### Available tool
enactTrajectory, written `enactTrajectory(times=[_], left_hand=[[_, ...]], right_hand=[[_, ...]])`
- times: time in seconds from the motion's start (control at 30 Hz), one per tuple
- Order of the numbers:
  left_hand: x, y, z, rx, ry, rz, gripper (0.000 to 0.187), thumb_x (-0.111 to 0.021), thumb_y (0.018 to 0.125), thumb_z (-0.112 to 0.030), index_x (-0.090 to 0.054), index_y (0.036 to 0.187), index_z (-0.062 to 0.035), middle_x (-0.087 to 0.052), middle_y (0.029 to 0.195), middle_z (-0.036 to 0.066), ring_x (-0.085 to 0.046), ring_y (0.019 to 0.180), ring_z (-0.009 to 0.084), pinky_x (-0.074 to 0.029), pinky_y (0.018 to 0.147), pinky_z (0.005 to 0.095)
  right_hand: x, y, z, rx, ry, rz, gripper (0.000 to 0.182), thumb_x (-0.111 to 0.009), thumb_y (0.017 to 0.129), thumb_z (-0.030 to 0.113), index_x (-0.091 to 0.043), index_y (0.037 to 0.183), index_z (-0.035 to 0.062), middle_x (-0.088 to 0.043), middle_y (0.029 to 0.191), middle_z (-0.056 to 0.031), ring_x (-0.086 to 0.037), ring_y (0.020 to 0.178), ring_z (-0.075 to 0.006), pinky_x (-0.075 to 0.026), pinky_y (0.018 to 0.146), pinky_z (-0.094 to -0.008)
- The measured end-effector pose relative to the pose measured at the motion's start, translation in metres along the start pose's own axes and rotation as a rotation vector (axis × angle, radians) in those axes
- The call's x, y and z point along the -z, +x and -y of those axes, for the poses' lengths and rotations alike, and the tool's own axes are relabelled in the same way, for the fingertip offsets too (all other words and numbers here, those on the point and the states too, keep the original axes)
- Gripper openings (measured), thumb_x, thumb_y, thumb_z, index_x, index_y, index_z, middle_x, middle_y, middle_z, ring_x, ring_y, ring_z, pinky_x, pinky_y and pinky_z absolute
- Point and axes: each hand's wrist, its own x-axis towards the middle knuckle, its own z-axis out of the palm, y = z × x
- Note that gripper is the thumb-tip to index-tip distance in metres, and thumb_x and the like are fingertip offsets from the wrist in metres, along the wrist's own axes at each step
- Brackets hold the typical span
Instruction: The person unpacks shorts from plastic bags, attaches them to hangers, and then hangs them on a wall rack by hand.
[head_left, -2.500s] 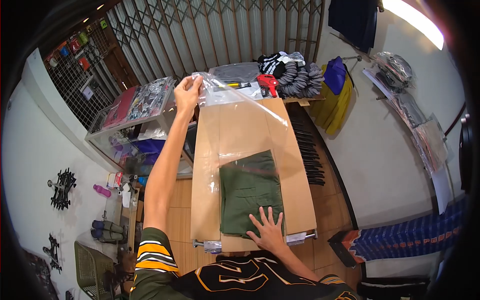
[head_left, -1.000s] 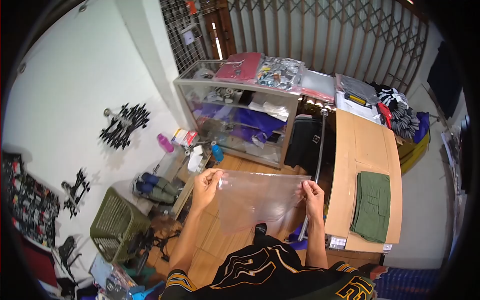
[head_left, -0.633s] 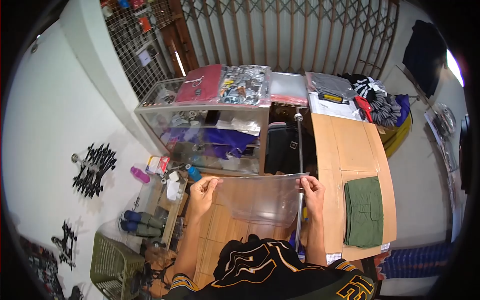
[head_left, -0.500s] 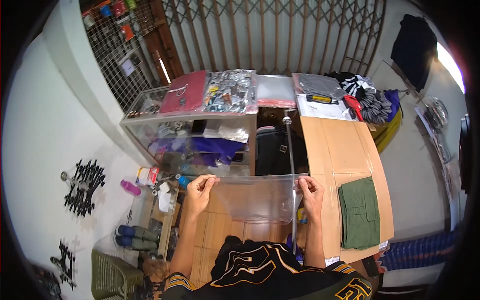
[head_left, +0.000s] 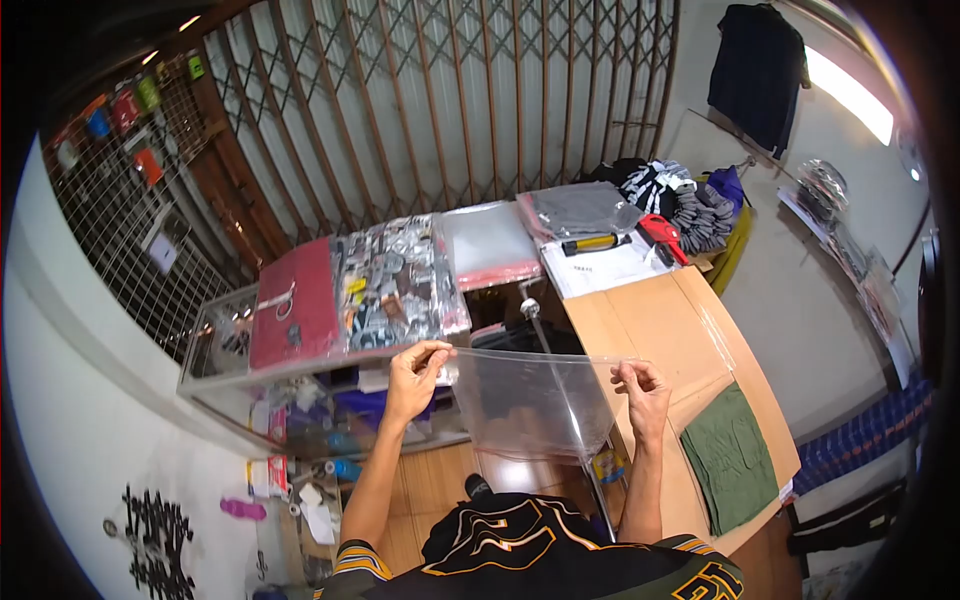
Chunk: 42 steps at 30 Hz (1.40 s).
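A clear plastic bag (head_left: 530, 410) hangs stretched between my two hands in front of my chest. My left hand (head_left: 418, 378) pinches its upper left corner. The upper right corner is between the thumb and fingers of my right hand (head_left: 643, 390). Through the film I see a metal pole (head_left: 560, 385) and dark folded cloth below. Folded green trousers (head_left: 730, 458) lie to the right of my right hand, on a cardboard-covered table (head_left: 660, 320).
A glass display case (head_left: 330, 365) on the left carries a red packaged garment (head_left: 292, 305) and a patterned packet (head_left: 392, 285). Behind the cardboard are a stack of clear bags (head_left: 495, 245), a yellow-black cutter (head_left: 597, 243), a red tool (head_left: 662, 236) and striped gloves (head_left: 705, 215).
My view has turned and tilted up, so the case and table sit differently in it. My hands have moved slightly apart, still holding the bag's corners.
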Motion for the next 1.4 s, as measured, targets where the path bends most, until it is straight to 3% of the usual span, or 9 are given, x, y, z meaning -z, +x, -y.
enactTrajectory(times=[0.1, 0.23, 0.43, 0.7, 0.87, 0.97, 1.1, 1.3, 1.4], left_hand=[[0.005, 0.059, 0.007, 0.032, -0.113, 0.091, 0.014, -0.06, 0.097, -0.009, -0.066, 0.104, 0.001, -0.071, 0.093, 0.005, -0.057, 0.066, 0.0022, -0.047, 0.058, 0.0187], [0.004, 0.129, 0.016, -0.032, -0.085, 0.147, 0.016, -0.058, 0.098, -0.01, -0.065, 0.105, 0.0018, -0.071, 0.096, 0.008, -0.069, 0.083, 0.0121, -0.054, 0.069, 0.022], [0.004, 0.224, 0.039, -0.028, -0.057, 0.179, 0.018, -0.058, 0.098, -0.014, -0.065, 0.106, 0.0006, -0.071, 0.095, 0.007, -0.069, 0.088, 0.013, -0.054, 0.072, 0.0231], [0.004, 0.363, 0.09, -0.029, -0.09, 0.204, 0.021, -0.058, 0.099, -0.016, -0.064, 0.108, 0.001, -0.071, 0.1, 0.01, -0.07, 0.092, 0.0167, -0.056, 0.074, 0.0266], [0.009, 0.449, 0.139, 0.078, -0.041, 0.142, 0.021, -0.059, 0.098, -0.016, -0.064, 0.108, 0.0013, -0.07, 0.1, 0.011, -0.07, 0.091, 0.018, -0.055, 0.075, 0.0272], [0.017, 0.491, 0.173, 0.135, -0.017, 0.097, 0.02, -0.059, 0.098, -0.015, -0.064, 0.108, 0.0007, -0.07, 0.099, 0.01, -0.07, 0.091, 0.018, -0.055, 0.075, 0.027], [0.026, 0.539, 0.222, 0.213, 0.005, 0.045, 0.019, -0.059, 0.098, -0.015, -0.064, 0.107, 0.0005, -0.07, 0.099, 0.009, -0.07, 0.091, 0.0173, -0.055, 0.075, 0.0261], [0.037, 0.589, 0.281, 0.34, 0.018, -0.075, 0.019, -0.06, 0.096, -0.013, -0.064, 0.106, 0.003, -0.071, 0.097, 0.01, -0.071, 0.086, 0.0178, -0.057, 0.072, 0.0279], [0.043, 0.604, 0.318, 0.345, 0.044, -0.129, 0.016, -0.063, 0.094, -0.012, -0.067, 0.1, 0.0026, -0.071, 0.094, 0.01, -0.07, 0.082, 0.0163, -0.056, 0.069, 0.0266]], right_hand=[[-0.022, 0.031, 0.001, 0.055, -0.024, -0.07, 0.014, -0.068, 0.093, 0.014, -0.069, 0.094, -0.0004, -0.072, 0.082, -0.008, -0.066, 0.07, -0.0124, -0.051, 0.062, -0.0241], [-0.051, 0.068, 0.0, 0.105, -0.039, -0.151, 0.016, -0.067, 0.093, 0.016, -0.069, 0.094, -0.0001, -0.071, 0.082, -0.0085, -0.066, 0.07, -0.0124, -0.052, 0.061, -0.0248], [-0.089, 0.131, -0.008, 0.099, -0.039, -0.218, 0.018, -0.064, 0.096, 0.018, -0.068, 0.099, 0.0004, -0.071, 0.085, -0.0083, -0.065, 0.069, -0.0124, -0.053, 0.06, -0.0249], [-0.131, 0.281, -0.057, 0.07, -0.065, -0.13, 0.021, -0.063, 0.096, 0.021, -0.065, 0.103, 0.0022, -0.07, 0.083, -0.0073, -0.065, 0.067, -0.0102, -0.045, 0.051, -0.0208], [-0.173, 0.404, -0.118, 0.157, -0.119, -0.095, 0.019, -0.065, 0.095, 0.018, -0.067, 0.094, -0.0006, -0.066, 0.076, -0.0009, -0.047, 0.056, -0.0016, -0.04, 0.047, -0.0193], [-0.202, 0.467, -0.144, 0.055, -0.115, -0.018, 0.019, -0.065, 0.095, 0.018, -0.067, 0.094, -0.001, -0.065, 0.071, 0.0001, -0.048, 0.057, -0.0015, -0.039, 0.048, -0.0188], [-0.236, 0.545, -0.212, 0.028, -0.15, 0.044, 0.02, -0.067, 0.094, 0.021, -0.068, 0.099, 0.0015, -0.068, 0.077, -0.0011, -0.049, 0.06, -0.003, -0.038, 0.054, -0.0196], [-0.288, 0.608, -0.263, 0.034, -0.366, -0.014, 0.02, -0.068, 0.09, 0.018, -0.071, 0.096, -0.0005, -0.069, 0.077, -0.0033, -0.06, 0.072, -0.008, -0.048, 0.067, -0.0253], [-0.308, 0.599, -0.256, 0.124, -0.343, -0.065, 0.032, -0.066, 0.089, 0.014, -0.063, 0.117, -0.001, -0.069, 0.104, -0.0189, -0.067, 0.094, -0.0274, -0.052, 0.084, -0.0362]])
